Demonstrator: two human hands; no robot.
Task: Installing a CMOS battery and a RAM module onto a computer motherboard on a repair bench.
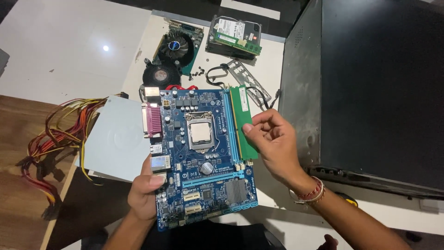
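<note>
The left hand (144,192) grips the lower left edge of a blue circuit board (203,157), with the thumb on top. The right hand (274,141) has its fingers closed on a green memory stick (243,115), which stands in the slot at the board's right side. Right of it is a black computer case (370,88).

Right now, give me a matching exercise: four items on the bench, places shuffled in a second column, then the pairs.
Items:
1. motherboard
2. green memory stick
3. power supply box
4. hard drive

Places:
A. far edge of the white table, a second memory stick on top
B. held at its lower left edge by the left hand
C. pinched by the right hand at the board's right edge
D. left of the board, coloured wires trailing off

Pairs: 1-B, 2-C, 3-D, 4-A
</note>
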